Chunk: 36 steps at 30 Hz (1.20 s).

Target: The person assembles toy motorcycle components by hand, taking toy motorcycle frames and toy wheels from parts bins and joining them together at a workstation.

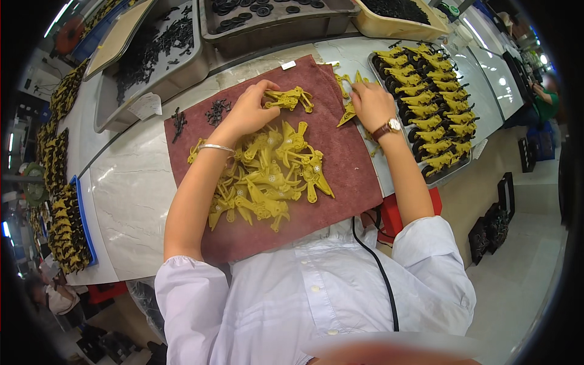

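Observation:
My left hand (250, 111), with a bangle on the wrist, pinches a yellow plastic part (293, 99) with thin arms, above the dark red cloth (350, 176). To its right, my right hand (372, 104), wearing a wristwatch, has its fingers closed on another yellow plastic part (348, 114) at the cloth's right edge. The fingertips partly hide that part. Below both hands lies a heap of similar yellow parts (267, 173), tangled together. Small black pieces (217, 112) sit in two little clusters left of my left hand.
A metal tray (465, 159) of yellow-and-black assemblies in rows stands at the right. Grey bins (198, 58) and a cream bin (395, 27) of black parts line the back. A blue tray (85, 225) with more assemblies is at the far left. A black cable (380, 261) hangs across my front.

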Motion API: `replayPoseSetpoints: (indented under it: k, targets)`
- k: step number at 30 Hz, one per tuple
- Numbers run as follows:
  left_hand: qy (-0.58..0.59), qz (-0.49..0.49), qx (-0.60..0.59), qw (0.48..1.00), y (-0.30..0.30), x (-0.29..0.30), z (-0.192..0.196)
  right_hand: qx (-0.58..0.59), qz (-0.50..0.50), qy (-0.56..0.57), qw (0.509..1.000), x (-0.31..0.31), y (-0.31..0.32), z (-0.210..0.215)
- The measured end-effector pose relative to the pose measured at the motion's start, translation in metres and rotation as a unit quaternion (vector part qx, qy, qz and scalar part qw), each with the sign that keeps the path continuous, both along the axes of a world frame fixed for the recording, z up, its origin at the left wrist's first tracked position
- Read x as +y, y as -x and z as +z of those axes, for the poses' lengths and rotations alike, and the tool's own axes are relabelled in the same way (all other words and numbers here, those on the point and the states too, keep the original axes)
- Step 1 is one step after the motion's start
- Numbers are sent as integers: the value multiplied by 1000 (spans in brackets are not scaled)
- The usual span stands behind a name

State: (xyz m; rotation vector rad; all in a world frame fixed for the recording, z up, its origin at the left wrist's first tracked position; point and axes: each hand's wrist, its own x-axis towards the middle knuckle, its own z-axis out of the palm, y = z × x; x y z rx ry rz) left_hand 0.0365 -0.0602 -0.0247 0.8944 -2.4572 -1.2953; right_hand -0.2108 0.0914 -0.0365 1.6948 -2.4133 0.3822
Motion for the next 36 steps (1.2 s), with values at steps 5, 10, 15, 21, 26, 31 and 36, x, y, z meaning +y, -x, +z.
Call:
replayPoseSetpoints:
  k: [5,10,15,21,26,31,36]
  targets:
    - [208,12,-133,969,15,16,10,-5,36,127,991,43,-3,-11]
    - [329,-122,8,936,59,17,17,-58,123,66,988,68,-14,-8]
    - [381,-271,6,884,122,21,15,-31,111,113,987,57,-9,-9]
    - [365,-195,-110,904,160,2,9,-156,37,321,933,57,-7,13]
    - [409,-194,-171,875,161,3,10,-235,-69,413,877,97,-1,25]
    - [404,-209,-214,864,173,0,12,-231,-107,205,945,138,-27,21]
    - [492,-141,-11,859,170,-6,-7,-89,-165,109,976,131,-64,4]
